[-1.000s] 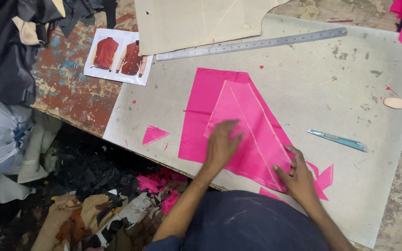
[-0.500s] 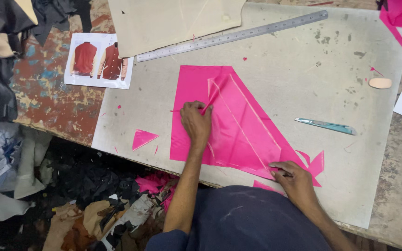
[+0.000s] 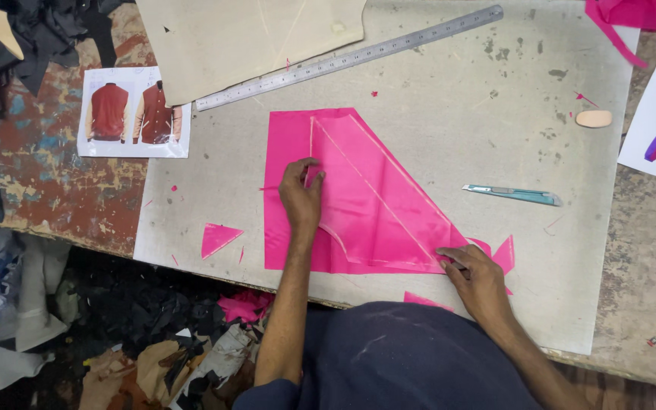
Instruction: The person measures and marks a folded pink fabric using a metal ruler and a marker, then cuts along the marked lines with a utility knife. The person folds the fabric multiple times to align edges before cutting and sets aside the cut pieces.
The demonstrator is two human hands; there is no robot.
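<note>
Since the earlier frame the left hand [image 3: 301,196] has shifted only slightly up the sheet, and the right hand [image 3: 480,281] has stayed at the lower right corner. Left fingers are bent and close together, tips pressed flat on the bright pink folded sheet of thin material [image 3: 358,201] near its upper left fold; they hold nothing, they pin. Right fingers are curled narrow, thumb and forefinger appearing to pinch the sheet's pointed lower right edge; whether anything small lies between them cannot be told. The pink sheet lies flat on the pale grey cutting board [image 3: 495,137], roughly central, its long slanted edge running from upper left to lower right. Judgement: the fold is being held and smoothed, and it is done well by keeping the left fingertips firm while the right hand draws the corner taut along the slant, so that no ripple forms. A small pink triangular offcut [image 3: 218,238] lies apart to the left. A teal-handled craft knife [image 3: 512,194] lies to the right of the sheet, not touching it. A long steel ruler [image 3: 351,59] lies aslant above, beside a beige card pattern piece [image 3: 244,38]. A small peach eraser-like piece [image 3: 594,118] and a printed photo of red jackets [image 3: 132,112] lie further out.
</note>
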